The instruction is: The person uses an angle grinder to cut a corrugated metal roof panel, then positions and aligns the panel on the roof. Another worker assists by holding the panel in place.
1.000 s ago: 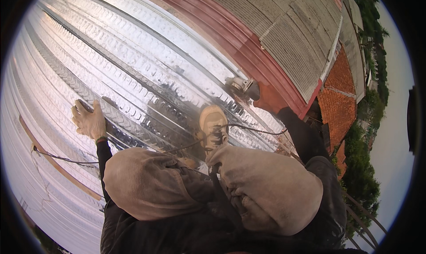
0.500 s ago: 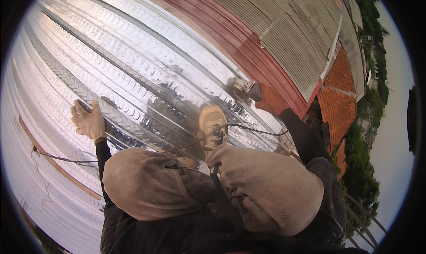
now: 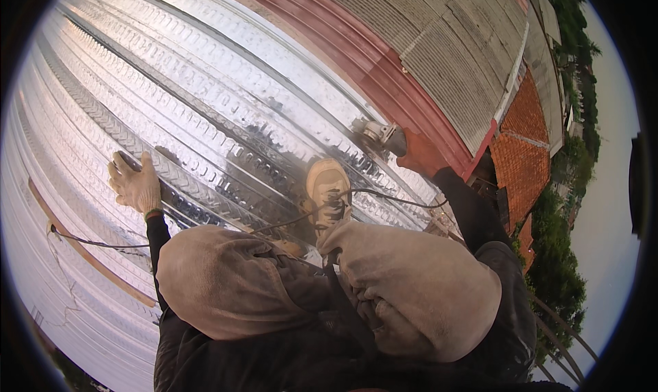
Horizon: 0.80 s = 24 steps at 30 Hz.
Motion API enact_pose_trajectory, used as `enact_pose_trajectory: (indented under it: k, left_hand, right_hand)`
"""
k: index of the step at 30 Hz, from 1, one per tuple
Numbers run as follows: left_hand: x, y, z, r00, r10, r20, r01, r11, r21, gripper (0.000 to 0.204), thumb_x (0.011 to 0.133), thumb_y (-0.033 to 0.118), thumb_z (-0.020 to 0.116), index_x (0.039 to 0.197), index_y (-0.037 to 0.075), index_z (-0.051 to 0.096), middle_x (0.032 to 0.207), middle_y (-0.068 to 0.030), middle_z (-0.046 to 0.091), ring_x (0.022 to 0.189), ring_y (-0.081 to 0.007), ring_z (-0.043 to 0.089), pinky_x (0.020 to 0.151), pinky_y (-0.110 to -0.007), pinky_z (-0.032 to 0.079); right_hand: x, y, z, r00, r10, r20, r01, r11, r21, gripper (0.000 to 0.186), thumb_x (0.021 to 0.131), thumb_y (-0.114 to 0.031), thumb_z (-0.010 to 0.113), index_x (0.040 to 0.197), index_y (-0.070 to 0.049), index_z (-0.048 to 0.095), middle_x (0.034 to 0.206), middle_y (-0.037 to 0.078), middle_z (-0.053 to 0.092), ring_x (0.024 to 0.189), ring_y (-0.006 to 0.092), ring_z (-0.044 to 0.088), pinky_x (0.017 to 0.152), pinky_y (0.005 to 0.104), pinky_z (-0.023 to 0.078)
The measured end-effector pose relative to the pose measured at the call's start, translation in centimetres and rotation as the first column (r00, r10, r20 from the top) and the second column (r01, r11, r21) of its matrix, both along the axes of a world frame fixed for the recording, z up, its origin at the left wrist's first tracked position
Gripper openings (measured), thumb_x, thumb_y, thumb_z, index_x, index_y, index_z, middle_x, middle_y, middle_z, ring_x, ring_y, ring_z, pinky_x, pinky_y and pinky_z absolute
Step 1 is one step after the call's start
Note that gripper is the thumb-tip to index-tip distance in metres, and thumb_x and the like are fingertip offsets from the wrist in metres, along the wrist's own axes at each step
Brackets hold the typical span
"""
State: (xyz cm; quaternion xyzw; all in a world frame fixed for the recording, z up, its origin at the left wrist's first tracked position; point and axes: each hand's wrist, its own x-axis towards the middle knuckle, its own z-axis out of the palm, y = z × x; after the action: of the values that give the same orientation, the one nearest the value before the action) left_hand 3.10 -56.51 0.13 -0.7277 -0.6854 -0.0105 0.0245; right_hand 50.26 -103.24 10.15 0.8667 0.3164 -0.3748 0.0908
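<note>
My left hand [image 3: 137,183], in a cream knit glove, rests with fingers spread on the shiny ribbed silver metal roofing [image 3: 171,70]. My right hand [image 3: 421,152], in an orange glove, grips an angle grinder [image 3: 384,137] low over the metal, beside a red roofing strip [image 3: 384,63]; dull haze or marks show below the tool. My tan shoe [image 3: 327,186] stands between my hands, with a dark cable [image 3: 397,200] lying across it. My bent knees in dusty trousers [image 3: 404,289] fill the lower middle.
A grey corrugated roof [image 3: 466,49] and orange tiles [image 3: 522,152] lie to the right, beyond a roof edge, with trees [image 3: 562,255] and sky past them. A wooden batten [image 3: 82,234] and a cord lie on the left. Metal bars [image 3: 558,337] show at lower right.
The grinder and my right hand have edged slightly to the right. My left hand and shoe appear slightly higher in the picture, with the fingers still spread.
</note>
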Motion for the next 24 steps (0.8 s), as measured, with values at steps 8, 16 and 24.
enact_pose_trajectory:
  k: [8, 16, 24]
  left_hand:
    - [-0.3, -0.1, 0.1, 1.000, 0.005, -0.004, -0.005, 1.000, 0.015, 0.092, 0.097, 0.065, 0.069, 0.175, 0.024, 0.041, 0.182, -0.0143, 0.036, 0.167, -0.0455, 0.032, 0.128, -0.072, 0.028]
    - [-0.4, 0.0, -0.4, 1.000, -0.002, -0.018, 0.002, 1.000, 0.023, 0.092, 0.098, 0.066, 0.068, 0.175, 0.024, 0.040, 0.182, -0.0152, 0.035, 0.167, -0.0443, 0.031, 0.129, -0.071, 0.027]
    - [0.5, -0.1, 0.0, 1.000, 0.009, -0.023, -0.009, 1.000, 0.001, 0.093, 0.098, 0.067, 0.068, 0.175, 0.025, 0.040, 0.182, -0.0152, 0.035, 0.168, -0.0430, 0.030, 0.129, -0.070, 0.027]
  right_hand:
    - [0.1, -0.8, -0.3, 1.000, 0.004, 0.010, -0.005, 1.000, 0.009, 0.059, 0.079, -0.022, 0.083, 0.125, 0.008, 0.063, 0.105, 0.036, 0.076, 0.106, 0.0523, 0.075, 0.095, 0.0591, 0.059]
    - [0.4, -3.3, -0.5, 0.999, 0.040, 0.021, -0.041, 0.998, 0.050, 0.060, 0.077, -0.021, 0.082, 0.125, 0.009, 0.062, 0.107, 0.036, 0.075, 0.106, 0.0529, 0.075, 0.095, 0.0590, 0.059]
    - [0.0, -3.0, 0.5, 1.000, -0.020, -0.001, 0.020, 0.999, 0.027, 0.059, 0.079, -0.023, 0.082, 0.126, 0.008, 0.063, 0.109, 0.036, 0.075, 0.106, 0.0522, 0.074, 0.095, 0.0585, 0.059]
